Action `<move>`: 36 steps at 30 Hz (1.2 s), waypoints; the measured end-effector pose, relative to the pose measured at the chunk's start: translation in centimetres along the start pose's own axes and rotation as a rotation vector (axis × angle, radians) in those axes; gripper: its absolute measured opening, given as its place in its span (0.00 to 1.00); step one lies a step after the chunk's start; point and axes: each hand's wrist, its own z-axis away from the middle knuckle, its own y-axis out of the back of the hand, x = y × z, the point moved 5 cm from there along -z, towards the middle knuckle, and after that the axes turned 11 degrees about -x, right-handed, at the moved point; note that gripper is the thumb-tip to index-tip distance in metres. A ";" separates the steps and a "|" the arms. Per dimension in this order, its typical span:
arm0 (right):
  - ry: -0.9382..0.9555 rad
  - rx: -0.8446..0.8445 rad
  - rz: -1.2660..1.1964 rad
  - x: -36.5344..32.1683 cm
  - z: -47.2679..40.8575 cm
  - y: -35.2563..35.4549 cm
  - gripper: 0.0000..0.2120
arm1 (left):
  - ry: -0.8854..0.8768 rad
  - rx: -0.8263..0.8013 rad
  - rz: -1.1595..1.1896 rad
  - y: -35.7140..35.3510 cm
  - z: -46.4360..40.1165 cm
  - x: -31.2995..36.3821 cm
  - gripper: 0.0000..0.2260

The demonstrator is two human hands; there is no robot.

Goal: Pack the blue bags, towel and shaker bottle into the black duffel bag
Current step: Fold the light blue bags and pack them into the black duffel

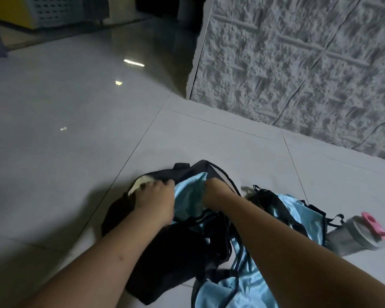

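The black duffel bag (176,247) lies open on the tiled floor. A light blue bag (190,196) sits in its opening. My left hand (157,198) presses down at the bag's left rim, fingers over a pale towel (140,183). My right hand (211,192) reaches into the opening, its fingers hidden behind the blue fabric. A second blue bag (302,214) with black straps lies to the right, and a third blue bag (242,285) lies near the bottom edge. The grey shaker bottle (351,236) with a pink lid lies on its side at far right.
A rough textured grey wall (298,63) runs along the right, close behind the bags. Glossy floor tiles (76,107) stretch left and forward. A yellow and white cabinet (38,12) stands far off at top left.
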 end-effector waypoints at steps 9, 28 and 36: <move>-0.089 -0.009 0.381 2.4 0.5 0.5 0.29 | -0.188 -0.280 -0.241 -7.1 -3.5 2.0 0.29; -0.183 0.359 -0.269 19.4 10.3 -1.1 0.14 | -0.760 0.083 0.374 -2.4 7.1 16.5 0.10; -0.341 0.280 -0.495 30.7 12.6 -8.3 0.15 | -0.893 -0.014 -0.289 -12.4 8.7 24.0 0.03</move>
